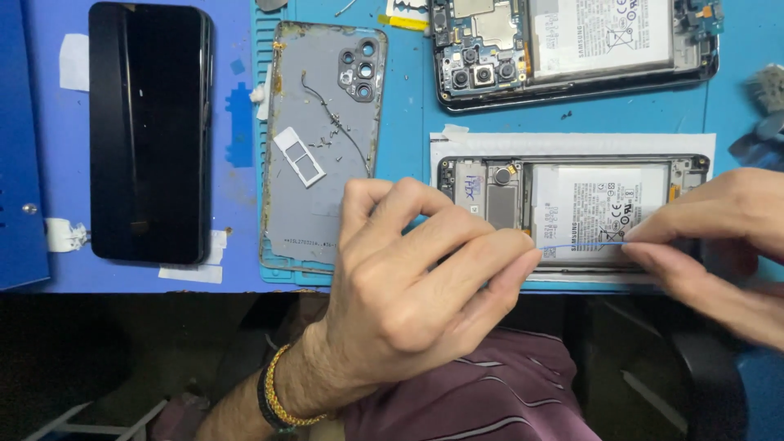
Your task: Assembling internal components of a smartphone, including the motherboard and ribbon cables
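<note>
A thin blue wire (581, 243) is stretched tight between the person's two hands. It runs straight across the white battery (600, 208) of an open phone (572, 214) that lies on a strip of white paper (572, 144).

The left hand (416, 282) pinches one end of the wire between thumb and first finger, with the other fingers curled in. The right hand (719, 245) pinches the other end the same way, close to the phone's far side. Both hands are low, just over the phone.

The wire looks very thin. If the hands pull too hard, it could snap. If it slips, it could scrape the small parts beside the battery, or a fingertip could get cut.

Past the left hand's fingers lies a grey back cover (322, 143) with tiny screws and a small white tray on it. A bump from that hand could scatter the screws. Farther out on that side rests a black phone (149, 131), screen up. Beyond both hands sits a second open phone (576, 49). All of it is on a blue mat (404, 122).
</note>
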